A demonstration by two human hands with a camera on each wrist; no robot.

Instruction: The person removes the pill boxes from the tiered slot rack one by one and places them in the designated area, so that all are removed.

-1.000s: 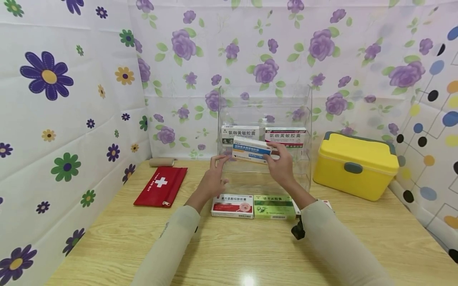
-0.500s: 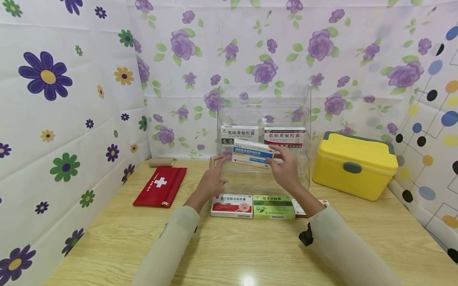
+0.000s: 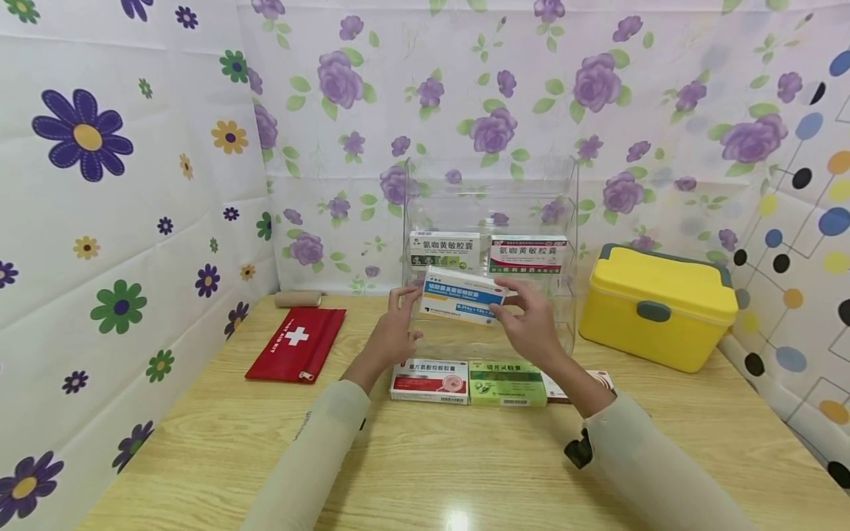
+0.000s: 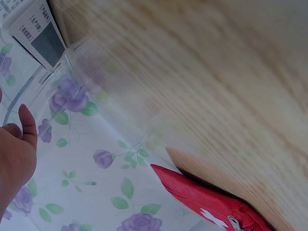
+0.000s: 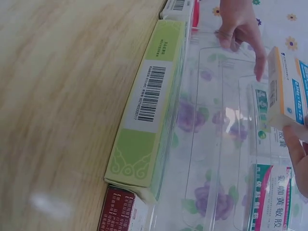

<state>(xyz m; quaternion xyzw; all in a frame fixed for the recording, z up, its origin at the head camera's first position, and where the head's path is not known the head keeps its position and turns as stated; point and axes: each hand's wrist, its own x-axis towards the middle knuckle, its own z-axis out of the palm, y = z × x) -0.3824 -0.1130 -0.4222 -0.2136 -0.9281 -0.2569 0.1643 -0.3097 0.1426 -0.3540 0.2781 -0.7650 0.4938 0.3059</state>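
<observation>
My right hand (image 3: 534,321) pinches the right end of a white-and-blue medicine box (image 3: 461,296) with an orange stripe. The box is slightly tilted, in front of a clear tiered display rack (image 3: 491,341). My left hand (image 3: 390,332) is by the rack's left edge, its index finger extended towards the box's left end. In the right wrist view a small gap shows between that fingertip and the medicine box (image 5: 288,89). Whether the left fingers touch the rack is unclear. Upright behind stand a white-and-green medicine box (image 3: 446,249) and a white-and-red medicine box (image 3: 527,254) on a tier.
A red-and-white box (image 3: 429,382), a green box (image 3: 508,383) and a partly covered white-and-brown box (image 3: 554,389) line the rack's front. Left lies a red first aid pouch (image 3: 296,345), with a brown roll (image 3: 298,299) behind. A yellow case (image 3: 657,310) stands at right.
My right hand has lowered the white-and-blue medicine box slightly, uncovering more of the white-and-green box behind it. The left hand has stayed nearly still.
</observation>
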